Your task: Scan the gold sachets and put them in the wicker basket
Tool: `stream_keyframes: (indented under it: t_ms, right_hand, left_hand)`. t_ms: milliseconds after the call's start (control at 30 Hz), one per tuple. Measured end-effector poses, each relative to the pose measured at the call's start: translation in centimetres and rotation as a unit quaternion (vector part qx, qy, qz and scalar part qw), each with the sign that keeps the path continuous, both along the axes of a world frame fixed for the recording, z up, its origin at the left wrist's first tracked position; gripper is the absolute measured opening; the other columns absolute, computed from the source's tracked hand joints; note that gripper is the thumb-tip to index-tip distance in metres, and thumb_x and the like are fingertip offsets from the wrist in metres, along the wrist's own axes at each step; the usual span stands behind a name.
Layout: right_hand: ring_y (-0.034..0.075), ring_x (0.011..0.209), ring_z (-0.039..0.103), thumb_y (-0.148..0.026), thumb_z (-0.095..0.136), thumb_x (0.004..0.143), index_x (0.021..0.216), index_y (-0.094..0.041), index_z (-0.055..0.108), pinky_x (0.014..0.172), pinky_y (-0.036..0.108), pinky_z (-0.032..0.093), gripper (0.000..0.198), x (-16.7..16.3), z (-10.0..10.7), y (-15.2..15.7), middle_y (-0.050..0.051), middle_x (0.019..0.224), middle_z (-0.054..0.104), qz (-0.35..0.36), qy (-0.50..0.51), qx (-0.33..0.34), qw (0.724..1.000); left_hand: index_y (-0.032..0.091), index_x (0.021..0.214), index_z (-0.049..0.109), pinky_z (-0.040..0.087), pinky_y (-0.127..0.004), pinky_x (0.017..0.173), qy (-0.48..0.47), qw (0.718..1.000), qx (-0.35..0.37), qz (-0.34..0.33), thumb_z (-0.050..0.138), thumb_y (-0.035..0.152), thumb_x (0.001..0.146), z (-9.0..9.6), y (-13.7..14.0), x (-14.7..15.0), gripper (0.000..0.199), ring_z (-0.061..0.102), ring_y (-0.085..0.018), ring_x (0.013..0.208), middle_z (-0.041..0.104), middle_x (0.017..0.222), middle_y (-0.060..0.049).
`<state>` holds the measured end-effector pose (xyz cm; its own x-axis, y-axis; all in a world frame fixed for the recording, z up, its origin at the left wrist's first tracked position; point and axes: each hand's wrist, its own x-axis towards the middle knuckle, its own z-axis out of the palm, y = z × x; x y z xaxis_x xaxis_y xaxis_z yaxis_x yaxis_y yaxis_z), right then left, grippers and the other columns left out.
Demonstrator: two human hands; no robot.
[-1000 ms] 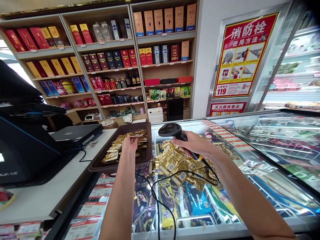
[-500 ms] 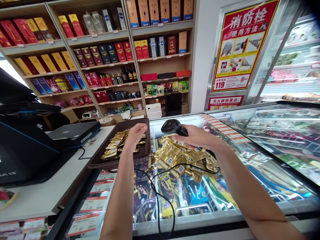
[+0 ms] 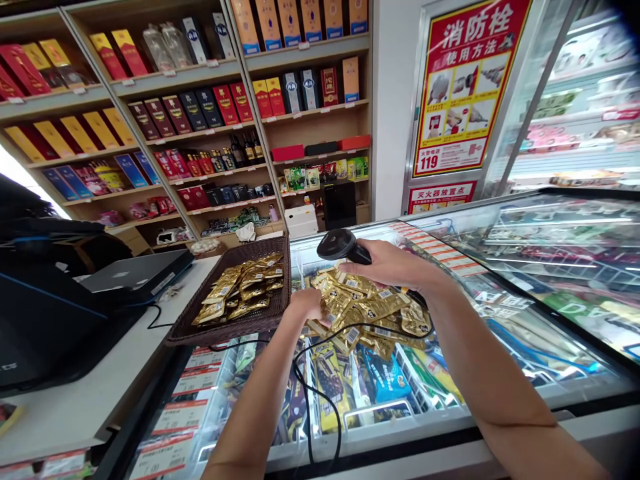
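Note:
My right hand [image 3: 387, 263] is wrapped round the handle of a black barcode scanner [image 3: 337, 245], held above a heap of shiny gold packets [image 3: 383, 307] on the glass freezer top. At the heap's left edge is my left hand [image 3: 306, 305], its fingers curled against a gold packet; the fingertips are partly hidden. To its left, a brown wicker basket [image 3: 183, 327] holds several more gold packets [image 3: 245, 283]. The scanner's black cable [image 3: 334, 407] loops over the glass and across the heap.
Under the glass of the chest freezer [image 3: 380, 427] lie bagged frozen goods in wire baskets. A white counter [image 3: 65, 427] with a dark machine [image 3: 45, 307] stands at left. Behind are shelves [image 3: 195, 137] of boxed bottles and a red wall poster [image 3: 465, 87].
My left hand has moved from above the basket, right and down to the heap of gold packets. My right hand still holds the scanner over the heap. The view has shifted slightly.

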<state>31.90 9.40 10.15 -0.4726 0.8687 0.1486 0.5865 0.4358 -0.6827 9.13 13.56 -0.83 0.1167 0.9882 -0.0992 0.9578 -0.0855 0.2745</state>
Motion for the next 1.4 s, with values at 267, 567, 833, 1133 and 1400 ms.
stream_keyframes:
  t_ms: [267,567,833,1133,1400]
  right_hand:
    - [0.013,0.043,0.054,-0.061,0.06,0.082,0.091,-0.021,0.053,0.039,0.024,0.036,0.042,0.2,-0.2,0.8,-0.002,0.056,0.055,-0.007,0.009,-0.01,1.0]
    - [0.012,0.04,0.05,-0.063,0.057,0.084,0.09,-0.02,0.052,0.04,0.023,0.035,0.044,-1.6,-1.1,1.4,-0.003,0.05,0.052,0.017,0.059,-0.063,0.996]
    - [0.011,0.039,0.048,-0.062,0.06,0.082,0.084,-0.02,0.051,0.04,0.024,0.035,0.042,-1.8,-1.8,2.1,-0.002,0.051,0.053,0.03,0.081,-0.088,0.992]
    - [0.011,0.039,0.046,-0.064,0.059,0.082,0.073,-0.021,0.047,0.044,0.025,0.036,0.045,-1.7,-1.6,1.8,-0.002,0.046,0.053,0.041,0.107,-0.086,0.99]
    - [0.009,0.039,0.044,-0.061,0.06,0.083,0.063,-0.02,0.046,0.046,0.024,0.036,0.048,-2.1,-1.2,1.1,-0.003,0.045,0.051,0.116,0.16,-0.134,0.971]
  left_hand:
    - [0.017,0.108,0.062,0.046,-0.028,0.072,-0.039,0.999,-0.018,-0.026,0.072,0.038,0.071,2.5,-0.3,-1.8,0.044,0.064,-0.029,0.096,0.067,0.11,-0.016]
    - [0.019,0.082,0.055,0.046,-0.023,0.054,-0.444,0.89,0.076,0.073,0.064,0.044,0.076,5.0,-1.0,-5.5,0.028,0.056,-0.013,0.059,0.057,0.069,0.001]
    - [0.019,0.081,0.055,0.051,-0.027,0.055,-0.493,0.859,0.102,0.098,0.067,0.045,0.074,5.1,-0.8,-5.3,0.029,0.055,-0.013,0.053,0.056,0.061,0.003]
    - [0.019,0.08,0.055,0.053,-0.022,0.059,-0.557,0.813,0.113,0.129,0.068,0.033,0.078,5.3,-0.7,-5.8,0.019,0.059,-0.011,0.065,0.062,0.075,0.001]
    - [0.013,0.092,0.063,0.055,-0.021,0.067,-0.734,0.664,0.095,0.102,0.054,0.011,0.087,6.6,-0.4,-5.6,0.011,0.065,-0.011,0.071,0.069,0.085,-0.006]
